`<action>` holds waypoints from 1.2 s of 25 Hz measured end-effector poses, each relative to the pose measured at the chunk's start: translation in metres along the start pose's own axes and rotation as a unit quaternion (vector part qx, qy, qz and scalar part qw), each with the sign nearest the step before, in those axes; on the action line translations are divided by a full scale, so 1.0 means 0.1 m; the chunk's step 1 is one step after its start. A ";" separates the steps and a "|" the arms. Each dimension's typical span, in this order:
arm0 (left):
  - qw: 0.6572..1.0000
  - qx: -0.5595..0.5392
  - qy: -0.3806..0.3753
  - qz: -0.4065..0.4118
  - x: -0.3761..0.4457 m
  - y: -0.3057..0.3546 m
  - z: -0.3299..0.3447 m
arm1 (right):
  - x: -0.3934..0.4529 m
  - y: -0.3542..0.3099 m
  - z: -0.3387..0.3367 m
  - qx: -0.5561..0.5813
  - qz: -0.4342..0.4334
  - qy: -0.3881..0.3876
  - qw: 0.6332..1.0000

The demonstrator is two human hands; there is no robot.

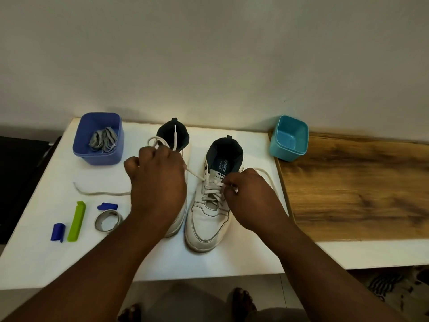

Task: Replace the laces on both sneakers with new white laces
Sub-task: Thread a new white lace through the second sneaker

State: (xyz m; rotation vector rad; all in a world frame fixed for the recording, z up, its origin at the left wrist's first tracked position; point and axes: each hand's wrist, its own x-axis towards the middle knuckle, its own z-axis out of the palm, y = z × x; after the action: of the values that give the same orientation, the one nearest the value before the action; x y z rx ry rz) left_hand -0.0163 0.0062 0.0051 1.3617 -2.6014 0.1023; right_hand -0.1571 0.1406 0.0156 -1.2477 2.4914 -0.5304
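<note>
While the right sneaker point(210, 212) is standing near the middle of the white table point(243, 261), toe toward the near edge, we are threading a new white lace point(196, 175) through its upper eyelets. Our left hand point(155, 180) is curled around one end of that lace and drawing it taut toward the left; our right hand point(249, 196) is pinching the other end at the eyelets. Lower rows are already crossing; top holes appear still open, and no knot is showing. The left sneaker point(173, 135), mostly hidden behind our left hand, is carrying a white lace, though we cannot tell how far it is laced. Grey old laces point(103, 139) are lying in the blue bin point(98, 156) at the far left corner. We are judging the task well advanced, with finishing and tying remaining.
</note>
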 end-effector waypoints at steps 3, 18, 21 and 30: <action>0.999 0.031 0.007 -0.036 -0.01 -0.01 -0.08 | -0.01 -0.01 0.00 0.008 0.004 0.002 1.000; 0.996 -0.075 -0.029 0.043 -0.04 0.03 -0.22 | -0.01 -0.02 0.03 -0.024 0.014 0.028 0.999; 0.980 -0.191 0.014 0.046 0.00 -0.01 -0.35 | -0.01 0.01 0.03 -0.041 0.006 0.042 0.998; 0.481 -0.825 -0.275 -0.114 -0.05 0.12 -0.87 | -0.12 -0.20 -0.12 0.039 -0.010 0.046 0.998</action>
State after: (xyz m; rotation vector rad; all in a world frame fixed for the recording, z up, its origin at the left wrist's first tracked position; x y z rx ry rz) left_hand -0.0110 0.0307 0.0892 0.6963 -1.2021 -2.3819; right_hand -0.1415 0.1413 0.0368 -1.2457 2.5094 -0.6992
